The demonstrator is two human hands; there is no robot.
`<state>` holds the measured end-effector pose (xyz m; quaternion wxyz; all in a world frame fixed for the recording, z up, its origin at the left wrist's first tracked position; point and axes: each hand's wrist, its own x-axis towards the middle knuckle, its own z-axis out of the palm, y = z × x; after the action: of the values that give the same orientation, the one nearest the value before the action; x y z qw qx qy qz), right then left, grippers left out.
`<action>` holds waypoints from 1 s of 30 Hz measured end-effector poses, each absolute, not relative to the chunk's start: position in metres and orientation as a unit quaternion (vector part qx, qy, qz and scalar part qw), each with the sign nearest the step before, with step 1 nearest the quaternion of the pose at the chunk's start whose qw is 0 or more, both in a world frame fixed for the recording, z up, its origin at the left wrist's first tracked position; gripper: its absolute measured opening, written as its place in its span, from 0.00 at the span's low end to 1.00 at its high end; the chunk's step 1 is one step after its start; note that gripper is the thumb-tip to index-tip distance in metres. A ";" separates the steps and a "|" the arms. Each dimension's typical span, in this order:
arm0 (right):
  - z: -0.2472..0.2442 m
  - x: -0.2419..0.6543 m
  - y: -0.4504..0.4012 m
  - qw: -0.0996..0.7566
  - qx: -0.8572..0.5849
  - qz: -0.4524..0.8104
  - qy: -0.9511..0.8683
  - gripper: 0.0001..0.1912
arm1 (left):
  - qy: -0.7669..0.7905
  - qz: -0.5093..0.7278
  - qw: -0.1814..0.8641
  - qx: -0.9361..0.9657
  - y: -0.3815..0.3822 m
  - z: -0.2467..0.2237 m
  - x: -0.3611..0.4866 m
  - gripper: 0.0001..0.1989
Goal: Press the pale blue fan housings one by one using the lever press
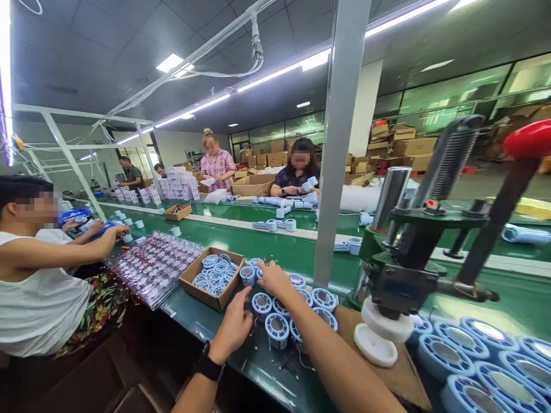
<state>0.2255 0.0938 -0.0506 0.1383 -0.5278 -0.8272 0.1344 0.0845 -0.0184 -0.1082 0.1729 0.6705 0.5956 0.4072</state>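
My left hand (233, 324) is beside the front left of a group of round light-blue housings (276, 326), index finger stretched out, thumb apart, nothing visible in it. Reaching over the same group, my right hand (275, 281) has its fingers stretched toward a small blue cylinder (257, 263) at the back left; whether they touch it is unclear. Another blue cylinder (247, 275) stands just beyond my left fingertip. Thin wires (286, 367) trail from the housings onto the green table. My right forearm hides part of the group.
A cardboard box of blue rings (210, 301) stands left of my hands, beside a stack of bagged boards (157, 267). On the right are a lever press (400, 281) with white round pads and more blue housings (477, 355). A co-worker (38, 269) sits at left; others work across the line.
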 end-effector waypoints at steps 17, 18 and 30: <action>-0.007 0.328 -0.011 0.214 -0.527 0.138 -0.811 0.24 | 0.665 0.271 0.000 0.696 0.053 -0.001 0.000 0.10; -0.010 0.346 -0.033 0.199 -0.517 0.152 -0.819 0.23 | 0.667 0.286 -0.006 0.688 0.043 0.001 0.008 0.10; -0.073 0.392 -0.135 -0.012 -0.723 0.104 -0.683 0.20 | 0.443 0.255 0.219 0.831 -0.075 -0.134 0.212 0.15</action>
<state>0.3923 -0.1352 -0.0734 -0.0121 -0.7228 -0.6831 0.1035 0.2120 -0.0749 -0.1335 0.2186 0.8312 0.4433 0.2546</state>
